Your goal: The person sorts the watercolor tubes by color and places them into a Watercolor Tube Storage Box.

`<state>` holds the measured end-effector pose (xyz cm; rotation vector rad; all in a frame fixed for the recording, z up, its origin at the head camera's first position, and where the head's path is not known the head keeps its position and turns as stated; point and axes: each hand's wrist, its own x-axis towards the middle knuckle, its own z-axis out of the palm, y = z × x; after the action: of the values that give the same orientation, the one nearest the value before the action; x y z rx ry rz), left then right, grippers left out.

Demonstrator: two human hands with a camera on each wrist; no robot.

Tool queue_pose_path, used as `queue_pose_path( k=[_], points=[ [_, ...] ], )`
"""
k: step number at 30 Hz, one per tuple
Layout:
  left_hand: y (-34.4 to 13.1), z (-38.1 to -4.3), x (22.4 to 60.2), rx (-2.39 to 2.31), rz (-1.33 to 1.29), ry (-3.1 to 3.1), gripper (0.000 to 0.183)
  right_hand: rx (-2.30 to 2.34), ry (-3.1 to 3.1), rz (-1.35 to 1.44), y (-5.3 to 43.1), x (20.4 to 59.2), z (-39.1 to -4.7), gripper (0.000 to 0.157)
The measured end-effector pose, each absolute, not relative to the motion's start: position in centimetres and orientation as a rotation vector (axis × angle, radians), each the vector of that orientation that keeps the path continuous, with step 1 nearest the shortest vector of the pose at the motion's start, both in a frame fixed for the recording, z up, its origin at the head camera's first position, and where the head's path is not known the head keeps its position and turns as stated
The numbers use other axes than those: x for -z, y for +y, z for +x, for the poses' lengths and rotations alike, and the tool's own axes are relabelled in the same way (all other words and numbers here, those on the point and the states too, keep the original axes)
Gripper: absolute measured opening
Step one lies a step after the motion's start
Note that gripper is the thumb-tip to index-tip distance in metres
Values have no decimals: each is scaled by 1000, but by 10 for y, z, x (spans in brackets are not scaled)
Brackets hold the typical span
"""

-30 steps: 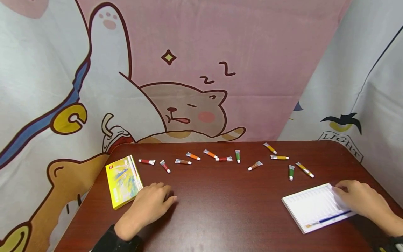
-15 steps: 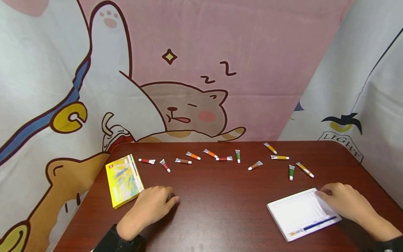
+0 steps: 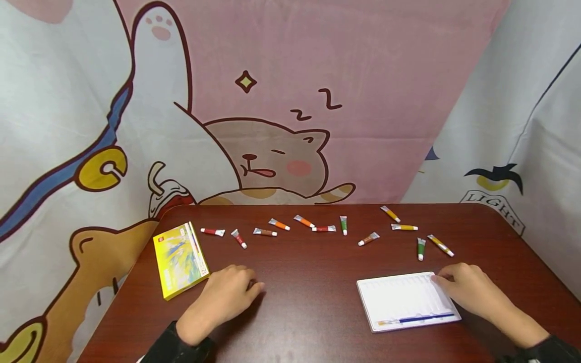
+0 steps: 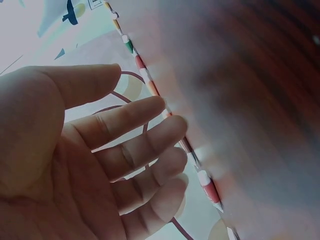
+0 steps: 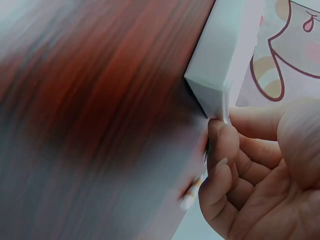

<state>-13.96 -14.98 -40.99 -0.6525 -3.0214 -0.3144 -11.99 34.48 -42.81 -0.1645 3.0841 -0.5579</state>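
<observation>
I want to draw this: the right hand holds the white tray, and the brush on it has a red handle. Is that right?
Not quite: in the head view the brush is blue-handled, not red. The right hand does hold the white tray.

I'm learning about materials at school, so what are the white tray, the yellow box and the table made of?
White tray: probably smooth, shiny plastic, because its ridges look molded. Yellow box: likely printed cardboard, with flat sides and crisp edges. Table: polished reddish wood, or something copying it; grain streaks show and light gleams on it.
</observation>
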Motion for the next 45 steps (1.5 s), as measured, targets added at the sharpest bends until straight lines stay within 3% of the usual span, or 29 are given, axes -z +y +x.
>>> queue_pose_path(
  k=[20,34,45],
  points=[
    [-127,-142,410,577,-673,-3021,47,836,2947,-118,282,427,-139,13],
    [-109,-144,413,628,-767,-3009,33,928,2891,-139,248,430,-147,12],
    [-99,-145,417,592,-771,-3012,37,979,2832,-100,228,430,-154,9]
  ],
)
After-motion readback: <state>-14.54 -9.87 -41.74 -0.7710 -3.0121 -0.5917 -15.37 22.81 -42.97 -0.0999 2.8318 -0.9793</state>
